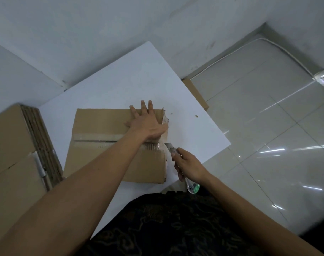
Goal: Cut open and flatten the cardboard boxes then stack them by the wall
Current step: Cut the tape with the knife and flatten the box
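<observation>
Pressing the box (109, 141) flat on the surface (120, 85), left hand (148, 124) spread wide; right hand (187, 165) grips a knife (173, 151) at its right edge.

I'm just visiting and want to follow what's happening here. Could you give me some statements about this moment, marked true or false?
1. The left hand lies flat on the cardboard box. True.
2. The right hand holds scissors. False: it grips a utility knife.
3. The box stands on a wooden bench. False: it lies on the white table.
4. The knife's blade points toward the box's right edge. True.
5. A stack of cardboard lies left of the box. True.
</observation>
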Demonstrator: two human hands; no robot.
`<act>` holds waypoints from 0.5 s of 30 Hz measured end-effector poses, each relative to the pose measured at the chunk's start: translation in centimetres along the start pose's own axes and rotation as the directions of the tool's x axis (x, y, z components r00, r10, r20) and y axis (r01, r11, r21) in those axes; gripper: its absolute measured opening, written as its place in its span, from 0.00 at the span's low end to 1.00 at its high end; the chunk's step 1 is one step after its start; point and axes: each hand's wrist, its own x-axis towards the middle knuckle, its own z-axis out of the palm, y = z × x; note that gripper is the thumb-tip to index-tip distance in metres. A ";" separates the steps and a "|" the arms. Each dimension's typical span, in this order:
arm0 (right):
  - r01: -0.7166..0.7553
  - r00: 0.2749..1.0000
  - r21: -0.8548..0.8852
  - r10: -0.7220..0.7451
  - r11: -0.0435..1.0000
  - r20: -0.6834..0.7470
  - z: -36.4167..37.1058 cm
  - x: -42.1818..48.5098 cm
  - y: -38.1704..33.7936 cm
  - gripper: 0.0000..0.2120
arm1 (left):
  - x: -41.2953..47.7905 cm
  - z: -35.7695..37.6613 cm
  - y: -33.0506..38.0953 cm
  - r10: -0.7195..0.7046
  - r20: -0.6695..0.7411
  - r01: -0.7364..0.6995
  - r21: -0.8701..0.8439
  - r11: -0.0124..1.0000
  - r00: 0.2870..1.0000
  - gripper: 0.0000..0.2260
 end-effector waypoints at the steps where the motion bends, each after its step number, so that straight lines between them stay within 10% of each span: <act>1: -0.002 1.000 -0.004 0.002 1.000 -0.009 0.1 -0.1 0.1 0.16 | 0.0 -0.2 0.0 0.001 0.008 -0.001 -0.010 1.000 1.000 0.46; 15: 0.162 0.986 -0.440 -0.161 0.883 0.041 -3.8 0.1 0.4 0.17 | -9.0 10.1 -2.4 -0.076 -0.292 0.021 -0.186 0.982 0.954 0.55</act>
